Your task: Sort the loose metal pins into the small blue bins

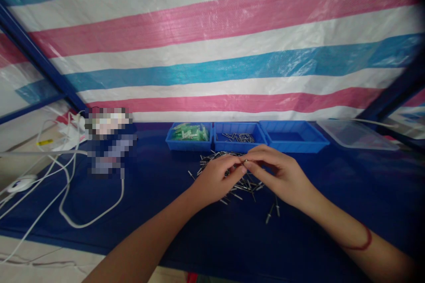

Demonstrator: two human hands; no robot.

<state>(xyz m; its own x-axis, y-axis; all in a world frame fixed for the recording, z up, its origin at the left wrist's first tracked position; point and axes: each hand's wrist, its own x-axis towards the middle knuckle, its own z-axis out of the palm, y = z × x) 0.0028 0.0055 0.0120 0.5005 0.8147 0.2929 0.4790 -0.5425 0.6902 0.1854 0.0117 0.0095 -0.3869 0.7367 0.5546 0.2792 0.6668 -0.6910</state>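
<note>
Both hands meet over a loose pile of small metal pins (212, 158) scattered on the dark blue tabletop (348, 194). My left hand (217, 179) has its fingers curled and pinched toward my right hand (275, 170), whose fingertips are also pinched. A tiny metal piece (245, 162) sits where the fingertips touch; which hand grips it is unclear. Two stray pins (272, 212) lie nearer to me.
Three blue trays stand behind the pile: one with green parts (189, 135), one with metal pins (237, 137), one bare (294, 135). A clear plastic lid (357, 135) lies at the right. White cables (66, 194) and a blurred device (108, 141) occupy the left. A striped tarp hangs behind.
</note>
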